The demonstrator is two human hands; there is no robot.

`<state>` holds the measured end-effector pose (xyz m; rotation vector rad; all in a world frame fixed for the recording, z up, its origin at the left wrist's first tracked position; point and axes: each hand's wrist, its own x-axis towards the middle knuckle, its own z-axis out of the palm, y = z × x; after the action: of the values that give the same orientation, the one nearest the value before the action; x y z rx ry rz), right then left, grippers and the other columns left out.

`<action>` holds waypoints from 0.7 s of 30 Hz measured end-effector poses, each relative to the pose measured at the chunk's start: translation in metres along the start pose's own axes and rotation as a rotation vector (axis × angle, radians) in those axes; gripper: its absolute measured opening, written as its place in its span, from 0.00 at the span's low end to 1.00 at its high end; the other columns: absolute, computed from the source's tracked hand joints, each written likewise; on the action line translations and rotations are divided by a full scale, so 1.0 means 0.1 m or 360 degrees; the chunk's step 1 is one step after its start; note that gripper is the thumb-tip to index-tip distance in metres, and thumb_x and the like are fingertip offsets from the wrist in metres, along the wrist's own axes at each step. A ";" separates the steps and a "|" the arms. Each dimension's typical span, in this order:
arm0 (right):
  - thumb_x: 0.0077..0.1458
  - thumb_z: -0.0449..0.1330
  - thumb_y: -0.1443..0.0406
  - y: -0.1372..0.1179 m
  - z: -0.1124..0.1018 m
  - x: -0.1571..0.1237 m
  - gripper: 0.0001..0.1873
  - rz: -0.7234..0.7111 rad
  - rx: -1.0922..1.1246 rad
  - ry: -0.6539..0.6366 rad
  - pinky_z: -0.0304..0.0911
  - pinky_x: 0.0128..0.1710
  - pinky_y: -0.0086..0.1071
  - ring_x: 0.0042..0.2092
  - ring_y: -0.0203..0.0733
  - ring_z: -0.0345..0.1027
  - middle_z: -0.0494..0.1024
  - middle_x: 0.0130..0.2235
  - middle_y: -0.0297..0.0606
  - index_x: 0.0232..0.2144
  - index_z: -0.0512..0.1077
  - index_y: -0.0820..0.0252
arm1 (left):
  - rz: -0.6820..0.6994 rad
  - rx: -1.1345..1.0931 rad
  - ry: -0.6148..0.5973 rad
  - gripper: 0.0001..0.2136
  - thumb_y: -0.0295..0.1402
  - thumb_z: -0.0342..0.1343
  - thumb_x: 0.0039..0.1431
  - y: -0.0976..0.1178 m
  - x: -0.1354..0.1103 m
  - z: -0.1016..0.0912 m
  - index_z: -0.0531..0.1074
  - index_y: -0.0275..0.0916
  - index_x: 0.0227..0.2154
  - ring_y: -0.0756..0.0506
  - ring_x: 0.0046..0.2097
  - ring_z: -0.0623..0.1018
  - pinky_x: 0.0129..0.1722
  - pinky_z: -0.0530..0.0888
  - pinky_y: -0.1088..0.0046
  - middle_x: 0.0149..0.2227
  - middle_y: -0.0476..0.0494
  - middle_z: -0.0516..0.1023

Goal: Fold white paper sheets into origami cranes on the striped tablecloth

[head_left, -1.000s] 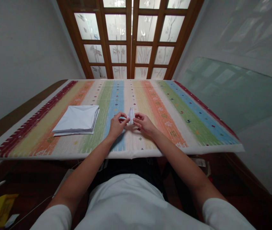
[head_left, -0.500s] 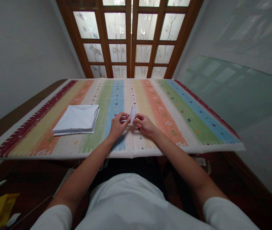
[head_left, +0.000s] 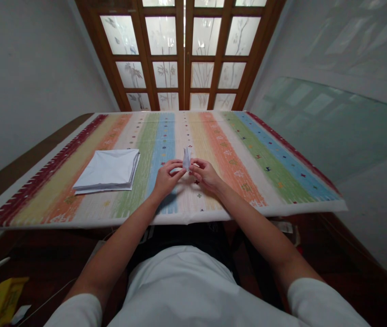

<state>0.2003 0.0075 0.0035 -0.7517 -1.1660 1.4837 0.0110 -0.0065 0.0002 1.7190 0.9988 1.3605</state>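
Observation:
A small folded piece of white paper (head_left: 187,159) stands upright between my hands, slightly above the table. My left hand (head_left: 169,178) pinches its left side between thumb and fingers. On the other side, my right hand (head_left: 205,174) grips the lower right edge with thumb and fingertips. The paper looks narrow, with layers that part a little at the top; its exact fold is too small to tell. To the left of my left hand lies a stack of square white paper sheets (head_left: 108,170), its top sheet creased.
A striped, colourful tablecloth (head_left: 244,181) covers the table up to its near edge. Glass-paned wooden doors (head_left: 183,59) stand beyond it. A glass panel (head_left: 329,122) leans at the right wall. On the floor at lower left is a yellow plastic crate (head_left: 2,299).
The folded paper has turned slightly and stands straighter, showing more of its face. Both hands keep hold of it with small finger shifts. The paper stack has not moved.

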 end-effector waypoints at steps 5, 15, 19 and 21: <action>0.32 0.84 0.44 -0.03 0.00 0.00 0.32 0.0079 0.0042 0.0014 0.76 0.47 0.35 0.42 0.41 0.76 0.82 0.40 0.35 0.33 0.79 0.53 | -0.0022 0.0003 0.0065 0.12 0.44 0.70 0.61 -0.01 0.01 -0.04 0.85 0.41 0.39 0.38 0.57 0.83 0.49 0.85 0.60 0.54 0.34 0.83; 0.31 0.84 0.44 0.00 -0.01 0.02 0.31 0.0073 0.0028 0.0047 0.75 0.45 0.35 0.43 0.43 0.77 0.83 0.39 0.36 0.32 0.80 0.54 | -0.0036 -0.0266 0.0206 0.20 0.38 0.74 0.52 -0.07 0.06 0.02 0.74 0.43 0.45 0.44 0.46 0.83 0.49 0.82 0.65 0.44 0.44 0.82; 0.36 0.83 0.46 0.04 -0.04 0.04 0.28 -0.0056 -0.0119 0.0139 0.73 0.43 0.34 0.39 0.40 0.74 0.81 0.38 0.34 0.33 0.79 0.55 | -0.0041 -0.0273 0.0209 0.18 0.38 0.72 0.53 -0.05 0.05 0.02 0.71 0.44 0.43 0.46 0.44 0.81 0.45 0.81 0.69 0.43 0.46 0.80; 0.38 0.83 0.48 0.04 -0.05 0.05 0.28 -0.0122 -0.0156 0.0165 0.73 0.43 0.34 0.38 0.39 0.73 0.79 0.36 0.31 0.35 0.77 0.54 | -0.0049 -0.0218 0.0183 0.16 0.37 0.70 0.56 -0.04 0.04 0.02 0.70 0.44 0.43 0.46 0.45 0.81 0.45 0.80 0.69 0.43 0.46 0.79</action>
<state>0.2019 0.0135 -0.0016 -0.8321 -1.1824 1.3166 0.0132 -0.0011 -0.0023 1.5331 0.9672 1.4864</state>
